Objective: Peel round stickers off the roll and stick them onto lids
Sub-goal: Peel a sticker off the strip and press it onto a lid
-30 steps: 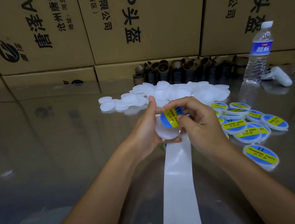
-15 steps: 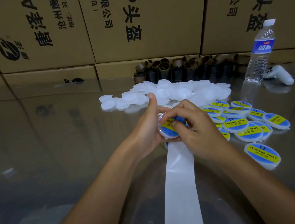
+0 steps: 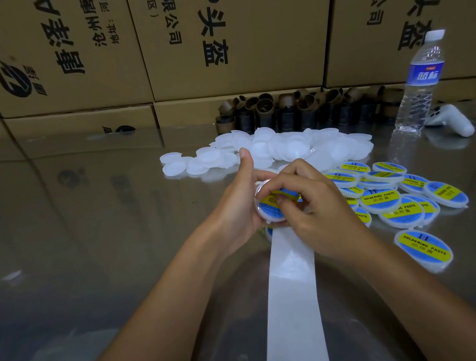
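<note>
At desk (image 3: 90, 222) centre, left hand (image 3: 233, 209) grips lid (image 3: 259, 197); right hand (image 3: 314, 214) now pinches the once-raised sticker (image 3: 271, 211) onto it. Labelled lids (image 3: 382, 200) right, blank lids (image 3: 285, 147) behind.

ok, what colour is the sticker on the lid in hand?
Sticker on the lid: blue with a yellow band; head view, partly under the right hand.

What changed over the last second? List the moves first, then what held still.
The sticker, held tilted above the lid by the fingers of the right hand, came down and now lies on the lid, the fingers pressing it flat. The left hand kept its grip on the lid. The backing strip, blank lids, labelled lids and water bottle stayed put.
</note>
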`<action>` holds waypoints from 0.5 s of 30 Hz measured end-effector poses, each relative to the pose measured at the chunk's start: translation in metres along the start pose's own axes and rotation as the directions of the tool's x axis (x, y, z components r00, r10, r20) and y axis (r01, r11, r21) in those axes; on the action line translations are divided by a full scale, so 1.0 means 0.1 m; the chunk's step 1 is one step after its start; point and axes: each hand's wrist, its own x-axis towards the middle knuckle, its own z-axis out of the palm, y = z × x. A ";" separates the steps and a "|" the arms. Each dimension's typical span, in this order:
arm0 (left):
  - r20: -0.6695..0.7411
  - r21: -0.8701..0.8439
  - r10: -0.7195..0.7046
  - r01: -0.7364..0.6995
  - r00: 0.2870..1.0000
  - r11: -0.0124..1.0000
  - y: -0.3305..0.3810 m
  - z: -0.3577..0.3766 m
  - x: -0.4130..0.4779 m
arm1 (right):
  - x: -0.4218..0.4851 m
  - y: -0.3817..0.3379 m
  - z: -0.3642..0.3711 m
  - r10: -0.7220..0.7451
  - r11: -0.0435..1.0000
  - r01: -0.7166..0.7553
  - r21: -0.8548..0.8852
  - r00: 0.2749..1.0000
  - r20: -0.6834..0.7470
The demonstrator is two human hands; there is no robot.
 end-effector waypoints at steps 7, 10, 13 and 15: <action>0.009 -0.028 0.003 -0.002 1.000 1.000 0.00 0.01 -0.01 | 0.01 0.03 0.02 0.002 0.999 -0.002 -0.048 1.000 -0.010; 0.008 -0.023 0.009 -0.009 1.000 1.000 -0.01 0.01 -0.01 | 0.01 0.04 0.02 0.002 0.996 -0.003 -0.088 1.000 -0.010; 0.017 -0.022 0.008 -0.008 1.000 1.000 -0.01 0.01 0.00 | 0.00 0.05 0.02 0.012 0.992 -0.013 -0.123 1.000 -0.009; 0.025 -0.027 0.009 -0.008 1.000 1.000 -0.02 0.01 0.00 | -0.01 0.05 0.02 0.018 0.990 -0.020 -0.143 1.000 -0.017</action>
